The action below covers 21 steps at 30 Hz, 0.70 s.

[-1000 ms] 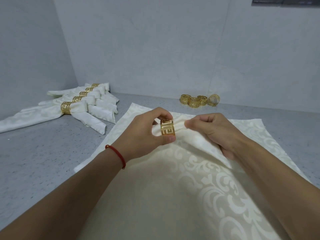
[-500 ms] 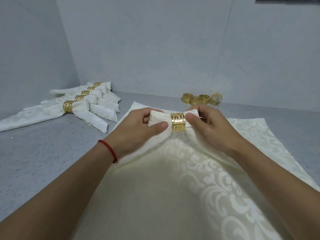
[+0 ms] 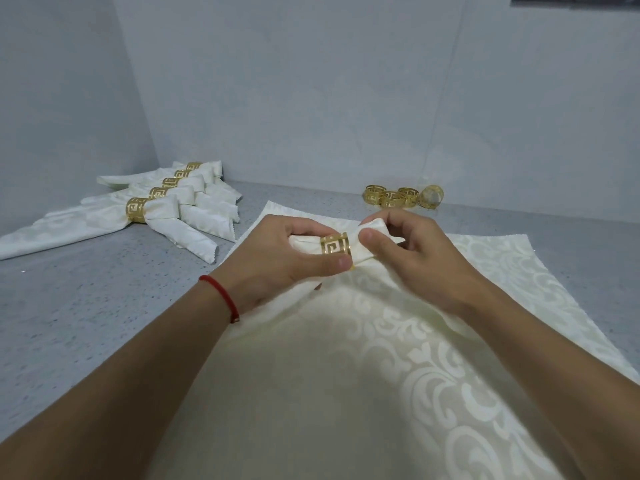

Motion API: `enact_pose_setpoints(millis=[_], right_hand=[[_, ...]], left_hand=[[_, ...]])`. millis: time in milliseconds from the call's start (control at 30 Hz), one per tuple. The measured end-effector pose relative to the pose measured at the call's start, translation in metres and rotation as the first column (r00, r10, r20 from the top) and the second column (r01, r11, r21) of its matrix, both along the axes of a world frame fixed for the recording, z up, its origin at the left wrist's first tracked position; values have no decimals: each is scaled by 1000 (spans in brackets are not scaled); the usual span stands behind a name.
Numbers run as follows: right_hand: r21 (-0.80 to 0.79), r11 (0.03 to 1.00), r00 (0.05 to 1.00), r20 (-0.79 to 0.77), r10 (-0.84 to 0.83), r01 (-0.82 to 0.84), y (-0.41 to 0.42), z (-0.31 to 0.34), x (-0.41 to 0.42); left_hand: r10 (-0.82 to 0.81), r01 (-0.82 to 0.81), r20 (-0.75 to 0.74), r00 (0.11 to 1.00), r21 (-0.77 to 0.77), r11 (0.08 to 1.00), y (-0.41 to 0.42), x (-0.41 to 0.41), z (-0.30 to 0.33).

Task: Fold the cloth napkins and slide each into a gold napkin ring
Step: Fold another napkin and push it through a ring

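Gold ring (image 3: 335,248) threaded on a cream napkin (image 3: 346,375), held between both hands.

Left hand (image 3: 277,258) gripping the ring and the bunched cloth end, thumb under the band; right hand (image 3: 415,261) pinching the napkin just right of the ring. Ring axis running left to right, gathered tip poking out leftward, the rest spreading toward the camera. Beneath, another flat napkin (image 3: 502,268) on a speckled grey counter (image 3: 86,306). Five ringed napkins (image 3: 156,209) far left; spare rings (image 3: 403,195) near the grey wall (image 3: 311,81).

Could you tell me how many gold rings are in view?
10: five on the finished napkins far left, four loose ones by the wall, one ring in hand. More may be hidden.
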State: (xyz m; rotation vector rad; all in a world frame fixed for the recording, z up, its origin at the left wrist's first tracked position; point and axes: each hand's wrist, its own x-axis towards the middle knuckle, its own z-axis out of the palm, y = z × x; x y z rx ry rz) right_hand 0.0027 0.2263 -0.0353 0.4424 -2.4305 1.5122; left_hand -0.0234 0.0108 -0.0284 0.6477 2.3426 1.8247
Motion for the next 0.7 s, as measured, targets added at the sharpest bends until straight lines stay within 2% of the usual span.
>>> enact_pose_setpoints(millis=[67,200,267,333,400,500,633,700], right_hand=[[-5,1000,999,22,-30,30,2,-1,0],[30,996,994,60,-88,86,1,1,1],[83,989,990,58,-127,122,1,6,0],[74,979,979,73,-193,188,-1,9,-2],[85,961,960,79,-270,263,-4,9,-3],[165,941,946,88,-312,295,-8,11,-4],[180,939,941,116,-316,293,-12,19,0],[191,937,939,123,-320,294,-11,20,5]], left_hand=[[10,-10,-2,1000,-9,1000,-2,-1,0],[42,-53,-87,995,-124,991,-2,-3,-2],[42,-42,-1,999,-64,997,-2,-3,0],[6,-9,181,983,16,1000,-3,-4,2],[-24,19,259,966,22,1000,-7,-6,0],[-33,28,246,969,22,999,-9,-12,-4],[-36,8,298,954,96,995,-3,-8,2],[0,-3,265,964,10,1000,0,-5,15]])
